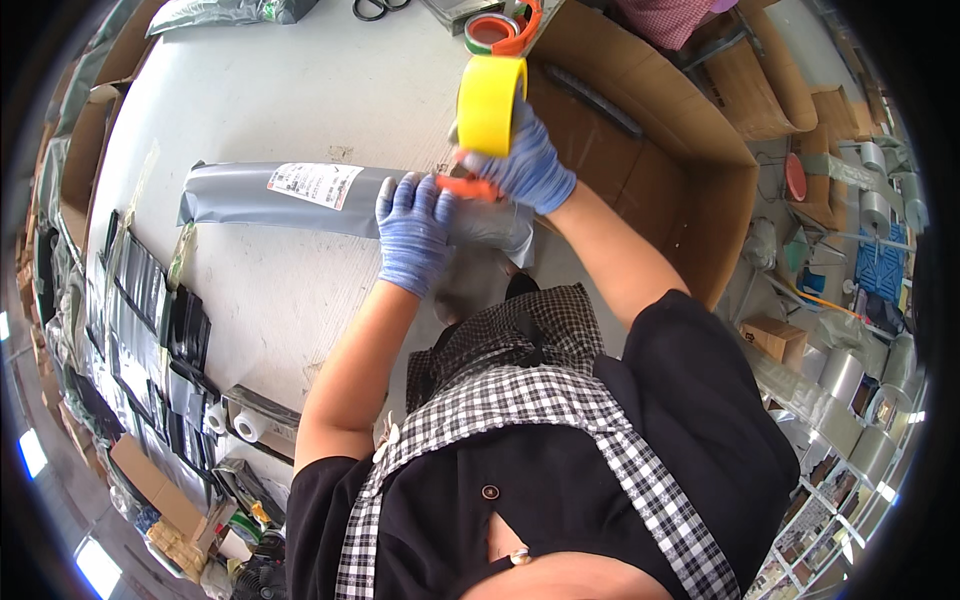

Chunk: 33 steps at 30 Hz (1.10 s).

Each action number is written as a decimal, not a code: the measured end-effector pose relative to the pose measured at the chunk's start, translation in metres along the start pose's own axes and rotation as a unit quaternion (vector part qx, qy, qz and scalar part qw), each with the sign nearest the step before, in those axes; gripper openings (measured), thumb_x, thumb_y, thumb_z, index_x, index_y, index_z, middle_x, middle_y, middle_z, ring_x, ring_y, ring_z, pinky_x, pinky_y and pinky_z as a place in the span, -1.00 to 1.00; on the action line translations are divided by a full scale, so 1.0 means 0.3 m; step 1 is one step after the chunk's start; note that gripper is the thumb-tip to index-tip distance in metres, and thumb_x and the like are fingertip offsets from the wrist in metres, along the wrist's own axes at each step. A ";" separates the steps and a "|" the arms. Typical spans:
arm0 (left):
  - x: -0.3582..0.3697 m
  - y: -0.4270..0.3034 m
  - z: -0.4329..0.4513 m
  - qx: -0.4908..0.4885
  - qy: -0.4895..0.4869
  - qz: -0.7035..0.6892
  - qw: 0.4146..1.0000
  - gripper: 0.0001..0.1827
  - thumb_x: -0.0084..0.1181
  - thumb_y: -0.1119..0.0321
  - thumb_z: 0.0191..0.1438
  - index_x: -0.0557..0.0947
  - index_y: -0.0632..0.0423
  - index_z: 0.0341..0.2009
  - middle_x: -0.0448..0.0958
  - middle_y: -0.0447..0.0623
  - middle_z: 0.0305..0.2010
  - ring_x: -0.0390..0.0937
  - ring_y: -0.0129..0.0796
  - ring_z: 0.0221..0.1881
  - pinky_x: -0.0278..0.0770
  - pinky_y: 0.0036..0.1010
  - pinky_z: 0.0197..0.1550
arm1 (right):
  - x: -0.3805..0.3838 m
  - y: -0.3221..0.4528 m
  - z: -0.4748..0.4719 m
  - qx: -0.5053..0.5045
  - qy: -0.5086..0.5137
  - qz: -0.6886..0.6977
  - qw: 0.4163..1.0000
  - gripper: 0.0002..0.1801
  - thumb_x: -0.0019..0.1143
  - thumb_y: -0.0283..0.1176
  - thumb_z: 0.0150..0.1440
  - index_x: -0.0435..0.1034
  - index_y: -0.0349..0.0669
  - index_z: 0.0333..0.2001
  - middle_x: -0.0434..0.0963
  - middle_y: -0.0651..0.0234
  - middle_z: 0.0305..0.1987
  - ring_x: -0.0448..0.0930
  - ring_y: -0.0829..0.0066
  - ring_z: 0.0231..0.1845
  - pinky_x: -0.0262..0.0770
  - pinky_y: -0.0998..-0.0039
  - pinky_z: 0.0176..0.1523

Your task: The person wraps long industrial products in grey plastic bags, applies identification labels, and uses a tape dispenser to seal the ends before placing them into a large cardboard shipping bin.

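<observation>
A long grey plastic mailing bag point(247, 199) lies across the white table, its right end reaching past the table's edge. On it is a white label point(315, 185) that bears print. My left hand point(415, 232), in a blue knitted glove, lies flat on the bag to the right of the label. In my gloved right hand point(536, 161) is a tape dispenser with an orange part point(469, 187) and a wide roll of yellow tape point(486, 105). The orange part is blurred and sits low over the bag's right portion; I cannot tell whether it touches.
A large open cardboard box point(720, 187) stands against the table's right side. Black-handled scissors point(371, 7), another orange tape dispenser point(517, 37) and a stuffed grey bag point(225, 13) lie at the far edge. Stacked black plastic bags point(142, 285) are at the left. Part of another person point(664, 19) shows beyond the box.
</observation>
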State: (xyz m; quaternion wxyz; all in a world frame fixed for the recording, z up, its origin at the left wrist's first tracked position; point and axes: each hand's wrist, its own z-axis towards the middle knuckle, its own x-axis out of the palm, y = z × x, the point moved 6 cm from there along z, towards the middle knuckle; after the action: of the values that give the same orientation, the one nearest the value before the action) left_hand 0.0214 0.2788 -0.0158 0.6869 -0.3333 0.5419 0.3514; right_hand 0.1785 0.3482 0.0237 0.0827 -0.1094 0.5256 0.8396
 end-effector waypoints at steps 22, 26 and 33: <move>-0.055 -0.220 0.135 0.025 0.316 -0.106 0.942 -0.49 0.12 -0.20 -0.01 0.65 -0.07 -0.17 0.60 0.02 -0.20 0.53 -0.12 -0.07 0.33 -0.22 0.13 | 0.098 -0.184 0.447 -0.156 0.186 -0.418 0.875 -0.61 0.19 -0.28 -0.05 0.45 0.00 -0.08 0.48 0.37 0.03 0.44 0.28 0.08 0.27 0.15 0.16; -0.076 -0.219 0.076 0.097 0.077 -0.237 0.964 -0.46 0.23 -0.01 -0.03 0.57 0.03 -0.01 0.52 0.06 -0.03 0.48 -0.07 0.02 0.30 -0.14 0.21 | -0.106 -0.449 0.452 -0.065 0.238 -0.654 0.715 -0.78 0.14 -0.34 -0.06 0.47 0.06 -0.25 0.55 0.41 -0.18 0.45 0.37 0.04 0.27 0.16 0.08; -0.203 -0.047 -0.019 -0.157 -0.078 -0.432 0.885 -0.16 0.34 0.05 -0.03 0.31 0.13 0.27 0.37 0.15 0.20 0.35 -0.04 0.21 0.29 -0.21 0.24 | -0.296 -0.089 0.188 0.171 0.025 0.170 0.970 -0.67 0.30 -0.23 0.06 0.49 -0.14 -0.14 0.61 0.30 -0.17 0.59 0.31 -0.07 0.47 0.26 0.06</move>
State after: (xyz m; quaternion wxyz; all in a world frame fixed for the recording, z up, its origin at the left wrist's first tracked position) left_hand 0.0204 0.2591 0.0439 0.7493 -0.6094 0.2269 0.1249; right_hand 0.2655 0.4085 0.0484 -0.0574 -0.0235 0.6744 0.7358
